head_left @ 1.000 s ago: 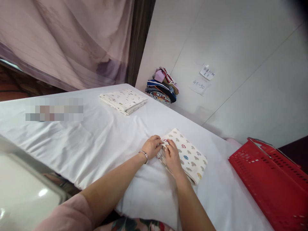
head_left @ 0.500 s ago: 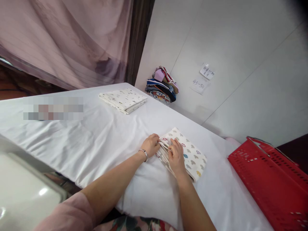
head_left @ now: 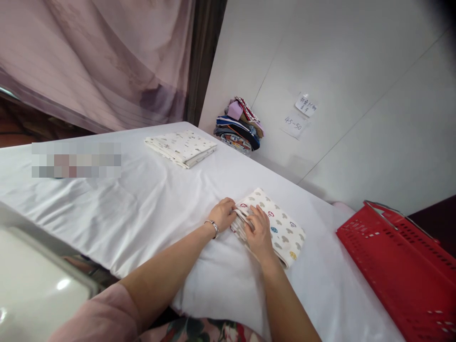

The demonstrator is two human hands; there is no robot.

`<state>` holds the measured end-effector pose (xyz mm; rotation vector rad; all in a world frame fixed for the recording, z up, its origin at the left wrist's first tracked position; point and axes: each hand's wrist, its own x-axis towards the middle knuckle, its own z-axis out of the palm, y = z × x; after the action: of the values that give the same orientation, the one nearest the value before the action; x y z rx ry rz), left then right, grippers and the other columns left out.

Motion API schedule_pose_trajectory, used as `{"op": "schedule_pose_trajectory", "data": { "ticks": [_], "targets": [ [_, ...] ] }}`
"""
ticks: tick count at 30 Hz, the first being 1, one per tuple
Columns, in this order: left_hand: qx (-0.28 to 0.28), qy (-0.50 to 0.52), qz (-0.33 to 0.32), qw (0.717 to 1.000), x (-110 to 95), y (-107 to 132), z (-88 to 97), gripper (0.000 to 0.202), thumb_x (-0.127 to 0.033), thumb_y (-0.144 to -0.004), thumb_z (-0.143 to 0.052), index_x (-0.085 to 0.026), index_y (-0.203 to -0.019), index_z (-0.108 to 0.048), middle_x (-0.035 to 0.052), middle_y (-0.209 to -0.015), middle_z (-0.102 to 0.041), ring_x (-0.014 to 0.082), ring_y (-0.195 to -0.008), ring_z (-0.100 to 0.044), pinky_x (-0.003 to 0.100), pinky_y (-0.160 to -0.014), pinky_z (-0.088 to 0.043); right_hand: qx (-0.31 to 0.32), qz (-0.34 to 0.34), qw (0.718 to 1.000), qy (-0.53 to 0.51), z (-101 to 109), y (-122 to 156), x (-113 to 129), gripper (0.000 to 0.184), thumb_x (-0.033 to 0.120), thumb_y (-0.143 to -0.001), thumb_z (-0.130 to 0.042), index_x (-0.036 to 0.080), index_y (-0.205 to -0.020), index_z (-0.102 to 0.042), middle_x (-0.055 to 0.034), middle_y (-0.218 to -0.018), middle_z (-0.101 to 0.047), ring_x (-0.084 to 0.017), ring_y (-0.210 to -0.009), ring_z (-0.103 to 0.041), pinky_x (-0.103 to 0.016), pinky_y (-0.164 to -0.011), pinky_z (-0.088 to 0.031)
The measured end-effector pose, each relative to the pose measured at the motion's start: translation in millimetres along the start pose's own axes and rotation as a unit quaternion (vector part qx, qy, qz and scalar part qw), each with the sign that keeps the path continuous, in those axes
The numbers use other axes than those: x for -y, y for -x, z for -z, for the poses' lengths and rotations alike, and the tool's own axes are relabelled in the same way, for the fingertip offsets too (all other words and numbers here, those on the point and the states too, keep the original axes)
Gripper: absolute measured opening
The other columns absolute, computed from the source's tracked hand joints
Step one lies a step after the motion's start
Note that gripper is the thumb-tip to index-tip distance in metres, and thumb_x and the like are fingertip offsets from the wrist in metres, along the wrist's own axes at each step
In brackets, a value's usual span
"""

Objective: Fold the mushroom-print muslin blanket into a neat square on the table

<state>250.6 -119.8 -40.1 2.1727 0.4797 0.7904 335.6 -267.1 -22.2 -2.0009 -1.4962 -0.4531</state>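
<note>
A folded white cloth (head_left: 285, 223) printed with grey, red, blue and yellow mushroom-like shapes lies on the white-covered table (head_left: 149, 213). At its left corner my left hand (head_left: 221, 214) is closed, gripping the layered edge. My right hand (head_left: 260, 233) lies over the near-left side, its fingers curled at the fold and the thumb by the stacked layers. The fingertips of both hands are partly hidden among the layers. Farther back on the table rests a second folded cloth (head_left: 183, 146), white with small scattered prints.
To the right stands a red plastic basket (head_left: 399, 270) with metal handles. A pile of folded fabrics (head_left: 238, 128) sits beyond the table's far edge, by the wall with handwritten papers (head_left: 294, 124). A pink curtain (head_left: 107, 61) hangs at the back left. A glossy white surface (head_left: 39, 280) is at lower left.
The right hand's fingers have shifted slightly to the left along the cloth's edge. My left hand keeps its place at the corner, and the cloth stays put.
</note>
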Motion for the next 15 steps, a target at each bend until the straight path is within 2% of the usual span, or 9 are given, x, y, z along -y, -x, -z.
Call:
{"op": "schedule_pose_trajectory", "data": {
  "ticks": [8,15],
  "targets": [
    [0.003,0.000,0.008,1.000,-2.5,0.3,1.6,0.009,-0.016,-0.071,-0.048,-0.020,-0.072,-0.055,0.0016,-0.096,-0.056,0.0149,-0.085,-0.054,0.027,-0.077,-0.044,0.044,-0.007,0.997,0.061,4.2,-0.7,5.5,0.015,0.017,-0.082,-0.047,0.019,-0.085,-0.062,-0.0071,-0.130,-0.047,-0.027,-0.128,-0.028,-0.049,-0.103,-0.021],
    [0.000,-0.005,0.010,1.000,-2.5,0.2,1.9,0.009,-0.017,-0.071,-0.048,-0.020,-0.072,-0.056,0.0012,-0.095,-0.056,0.0147,-0.086,-0.054,0.026,-0.079,-0.044,0.027,-0.019,0.998,0.058,5.8,-1.2,6.1,0.026,0.018,-0.088,-0.039,0.021,-0.086,-0.065,-0.0045,-0.127,-0.049,-0.025,-0.126,-0.031,-0.048,-0.103,-0.020]
  ]
}}
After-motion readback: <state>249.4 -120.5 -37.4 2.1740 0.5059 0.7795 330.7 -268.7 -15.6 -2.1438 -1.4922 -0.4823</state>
